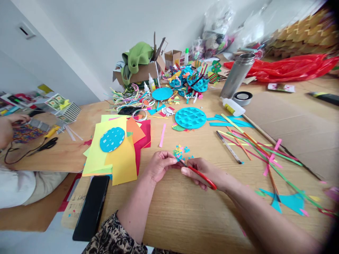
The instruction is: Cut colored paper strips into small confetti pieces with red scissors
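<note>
My right hand [202, 173] is closed around a pair of scissors with red handles [203, 178], whose blades point left toward my other hand. My left hand [162, 164] is pinched shut right at the blade tips; whatever lies between its fingers is too small to make out. Just beyond the fingertips is a little heap of tiny cut paper bits [179, 151] in blue, yellow and pink. Farther back lies a blue paper oval [190, 118] with raised scale-like flaps. A pink paper strip [162, 135] rests on the table behind my left hand.
Coloured paper sheets [124, 167] with a spotted blue oval [112, 139] lie left, above a black phone [91, 208]. Right are paper strips [261, 148], a pen [230, 147], a glue bottle [233, 107] and a metal flask [237, 76]. Another person's hand [18, 119] is far left.
</note>
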Demonstrator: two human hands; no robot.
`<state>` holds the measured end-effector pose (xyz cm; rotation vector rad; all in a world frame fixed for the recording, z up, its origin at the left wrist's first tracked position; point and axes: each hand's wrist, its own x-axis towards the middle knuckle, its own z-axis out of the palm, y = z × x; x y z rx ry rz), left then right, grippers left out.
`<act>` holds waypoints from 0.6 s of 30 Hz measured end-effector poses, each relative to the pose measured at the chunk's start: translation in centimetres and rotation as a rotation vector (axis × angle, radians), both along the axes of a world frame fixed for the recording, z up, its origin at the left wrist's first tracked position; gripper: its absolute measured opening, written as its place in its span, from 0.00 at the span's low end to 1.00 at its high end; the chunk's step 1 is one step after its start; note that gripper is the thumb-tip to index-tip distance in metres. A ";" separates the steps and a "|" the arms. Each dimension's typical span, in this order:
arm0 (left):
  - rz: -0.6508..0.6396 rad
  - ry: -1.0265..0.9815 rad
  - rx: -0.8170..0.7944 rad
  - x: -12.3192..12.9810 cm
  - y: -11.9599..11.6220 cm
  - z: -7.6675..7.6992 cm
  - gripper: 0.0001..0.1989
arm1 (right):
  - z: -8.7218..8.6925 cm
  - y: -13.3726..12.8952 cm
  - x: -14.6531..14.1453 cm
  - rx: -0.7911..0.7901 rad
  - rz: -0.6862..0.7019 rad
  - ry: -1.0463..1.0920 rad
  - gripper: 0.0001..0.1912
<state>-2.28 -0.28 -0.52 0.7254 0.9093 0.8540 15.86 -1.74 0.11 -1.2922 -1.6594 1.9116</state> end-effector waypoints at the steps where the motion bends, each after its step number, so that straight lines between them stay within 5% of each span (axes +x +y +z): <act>1: 0.000 -0.004 0.000 0.0 0.0 0.0 0.08 | 0.0 0.0 0.0 0.000 -0.001 0.000 0.22; 18: 0.021 0.062 0.077 -0.5 0.1 -0.3 0.06 | -0.3 0.2 0.2 0.003 -0.077 -0.051 0.22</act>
